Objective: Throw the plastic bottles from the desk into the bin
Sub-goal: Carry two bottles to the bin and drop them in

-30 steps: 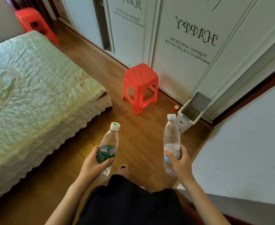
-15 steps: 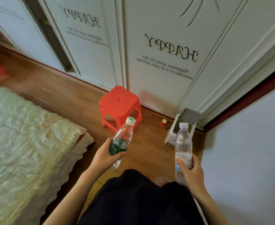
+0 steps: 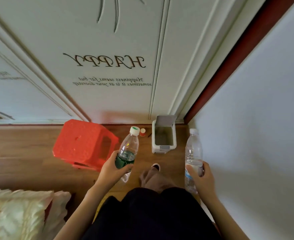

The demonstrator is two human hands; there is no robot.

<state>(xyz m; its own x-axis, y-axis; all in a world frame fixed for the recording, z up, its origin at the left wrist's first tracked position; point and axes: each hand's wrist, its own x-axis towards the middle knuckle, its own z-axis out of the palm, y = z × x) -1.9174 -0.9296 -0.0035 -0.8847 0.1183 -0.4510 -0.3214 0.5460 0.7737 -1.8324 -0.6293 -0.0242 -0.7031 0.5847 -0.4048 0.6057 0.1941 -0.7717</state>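
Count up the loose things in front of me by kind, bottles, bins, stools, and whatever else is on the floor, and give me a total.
Plastic bottles: 2, green-label bottle in the left hand, blue-label bottle in the right hand
Bins: 1, white bin, lid open
Stools: 1, red stool
Small red cups: 1, red cup beside the bin
Total: 5

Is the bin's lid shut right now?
No, the bin on the floor by the wardrobe stands with its lid tipped up and its inside open to view.
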